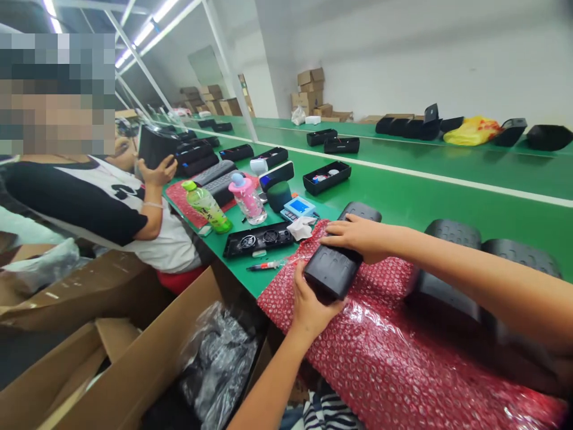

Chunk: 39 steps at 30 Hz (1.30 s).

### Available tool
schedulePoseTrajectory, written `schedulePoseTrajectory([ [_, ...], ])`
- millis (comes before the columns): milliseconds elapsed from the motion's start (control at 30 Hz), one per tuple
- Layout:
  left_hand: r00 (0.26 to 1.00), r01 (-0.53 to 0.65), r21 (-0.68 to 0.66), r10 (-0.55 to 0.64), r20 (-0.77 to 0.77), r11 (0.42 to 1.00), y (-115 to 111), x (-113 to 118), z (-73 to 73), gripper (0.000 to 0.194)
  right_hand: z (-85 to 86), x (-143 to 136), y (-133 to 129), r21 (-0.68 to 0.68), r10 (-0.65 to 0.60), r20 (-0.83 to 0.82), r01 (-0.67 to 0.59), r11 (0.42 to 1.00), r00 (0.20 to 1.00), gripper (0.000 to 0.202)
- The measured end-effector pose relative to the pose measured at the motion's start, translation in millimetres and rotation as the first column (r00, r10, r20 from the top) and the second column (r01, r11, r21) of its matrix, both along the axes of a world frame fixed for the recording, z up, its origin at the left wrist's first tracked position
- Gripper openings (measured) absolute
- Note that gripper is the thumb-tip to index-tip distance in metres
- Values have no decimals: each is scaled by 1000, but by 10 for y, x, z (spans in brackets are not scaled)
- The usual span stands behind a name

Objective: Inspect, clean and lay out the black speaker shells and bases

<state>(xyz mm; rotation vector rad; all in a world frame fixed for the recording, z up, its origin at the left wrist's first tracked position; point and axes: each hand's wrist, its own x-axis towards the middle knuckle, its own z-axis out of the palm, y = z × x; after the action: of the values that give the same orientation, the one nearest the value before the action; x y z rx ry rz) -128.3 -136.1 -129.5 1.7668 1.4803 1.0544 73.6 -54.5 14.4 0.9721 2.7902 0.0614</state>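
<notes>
A long black plastic speaker housing (330, 272) lies over the red bubble wrap at the bench edge, its rounded face up. My left hand (313, 307) grips its near end, thumb along the side. Across its middle, my right hand (358, 237) holds it from above with the fingers wrapped over the top. To the right, more black housings (452, 289) rest on the bubble wrap (371, 340), partly hidden by my right forearm. Left of the held piece is a black panel (259, 239) with round speaker openings, and a syringe-like tube (266, 266) in front of it.
A blue-screened device (299, 207), a pink-topped bottle (248, 200) and a green bottle (208, 207) stand beyond. Open black housings (326, 178) sit along the green bench (403, 191). At left a co-worker (134, 221) holds a black piece; cardboard boxes (147, 346) are below.
</notes>
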Motion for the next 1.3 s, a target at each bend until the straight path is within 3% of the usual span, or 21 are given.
schedulePoseTrajectory([
  [133, 1000, 3, 50, -2, -11, 999, 58, -58, 36, 111, -3, 104, 126, 69, 13, -38, -10, 998, 999, 89],
  [200, 997, 32, 108, -24, -78, 994, 171, -78, 204, 101, 67, 279, 266, 129, -79, -86, 90, 988, 993, 96],
  [267, 964, 112, 121, -78, -256, 986, 307, -20, 470, 93, 123, 493, 421, 211, -221, -170, 254, 944, 960, 105],
  [367, 758, 242, 19, -177, -628, 970, 451, 272, 906, 85, 82, 793, 609, 316, -425, -312, 515, 797, 850, 110],
  [467, 590, 298, -51, -226, -775, 953, 465, 693, 1129, 54, -97, 985, 697, 361, -538, -378, 655, 664, 754, 104],
  [567, 544, 288, -122, -267, -796, 950, 451, 1011, 1082, 36, -281, 1064, 716, 395, -535, -378, 655, 644, 755, 94],
  [667, 530, 195, -194, -270, -804, 961, 487, 1136, 964, 32, -397, 1079, 718, 421, -495, -384, 625, 657, 780, 84],
  [933, 558, 46, -211, -201, -805, 976, 403, 1202, 876, 29, -601, 1079, 676, 538, -423, -399, 582, 610, 813, 59],
  [1167, 591, 111, -152, -188, -784, 982, 385, 1147, 761, 32, -689, 1109, 705, 528, -451, -478, 657, 538, 754, 53],
  [1300, 597, 140, -168, -218, -772, 976, 437, 1133, 708, 28, -728, 1136, 693, 552, -507, -486, 700, 453, 712, 55],
])
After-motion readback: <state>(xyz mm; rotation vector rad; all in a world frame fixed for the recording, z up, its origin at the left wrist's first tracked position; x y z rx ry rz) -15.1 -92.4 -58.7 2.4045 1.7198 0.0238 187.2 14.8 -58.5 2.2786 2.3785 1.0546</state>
